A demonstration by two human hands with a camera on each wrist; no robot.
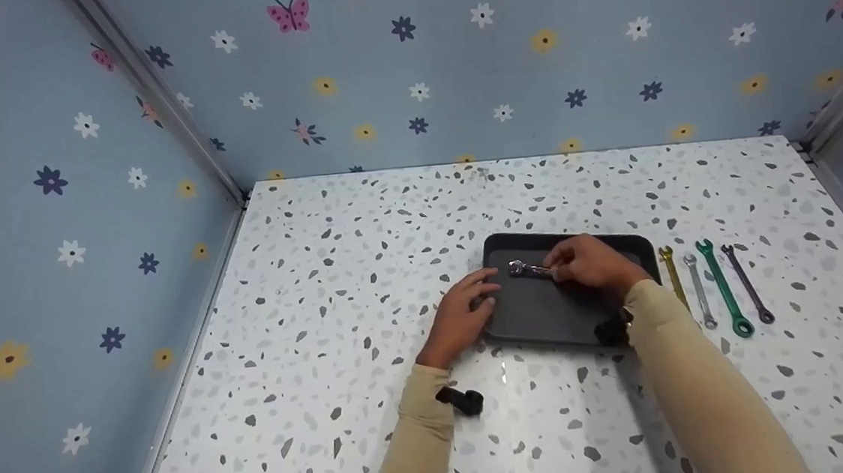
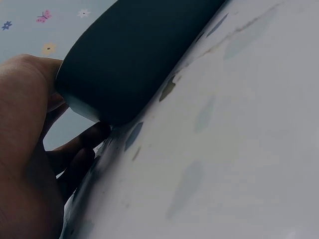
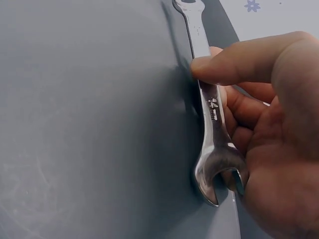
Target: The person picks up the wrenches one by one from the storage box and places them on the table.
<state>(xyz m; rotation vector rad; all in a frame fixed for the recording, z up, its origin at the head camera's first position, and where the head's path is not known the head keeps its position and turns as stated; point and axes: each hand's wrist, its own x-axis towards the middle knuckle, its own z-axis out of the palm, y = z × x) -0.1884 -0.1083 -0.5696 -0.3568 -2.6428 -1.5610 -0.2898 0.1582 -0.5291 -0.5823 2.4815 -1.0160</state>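
A dark grey rectangular tray (image 1: 540, 310) lies on the speckled table. My right hand (image 1: 593, 264) is over its inside and pinches a shiny chrome combination wrench (image 3: 204, 114) between thumb and fingers. The wrench's ring end points left in the head view, and its open end sits by my palm in the right wrist view. Whether the wrench touches the tray floor is hard to tell. My left hand (image 1: 462, 316) holds the tray's left wall; in the left wrist view digits lie on both sides of the wall (image 2: 114, 64).
Right of the tray, several wrenches lie roughly side by side: a gold one (image 1: 673, 277), a silver one (image 1: 699, 290), a green one (image 1: 724, 288) and a dark purple one (image 1: 749, 286). Flower-patterned panels (image 1: 378, 67) stand behind the table and at its sides.
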